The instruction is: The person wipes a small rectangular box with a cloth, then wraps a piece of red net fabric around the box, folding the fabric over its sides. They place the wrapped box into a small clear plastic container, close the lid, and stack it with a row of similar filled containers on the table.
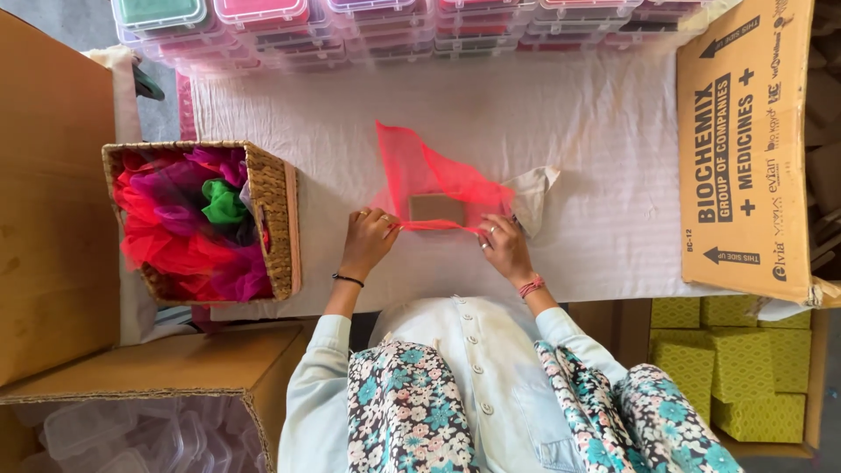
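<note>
Red sheer netting fabric (429, 180) lies spread on the white cloth-covered table (596, 149), near the middle of its front edge, and we pinch its near hem from both ends. Our left hand (368, 238) has fingers curled together, clamped on the hem's left end; our right hand (501, 245) grips the right end the same way, thumb and fingers closed on the cloth, so the hem runs taut between them. Under the netting sits a small flat brown cardboard-coloured square (436, 208), seen through the mesh, between the two hands and just beyond them. One corner of the netting stands up toward the table's middle. A crumpled scrap of pale cloth (533, 194) lies just beside the netting on its right. Off the table's left edge a woven wicker basket (279, 219) holds bunched netting pieces in red, purple and green. Along the far edge runs a row of clear plastic boxes with coloured lids (263, 17). At the right edge a large brown cardboard carton (745, 149) lies flat, with yellow-green boxes (745, 368) below it.
</note>
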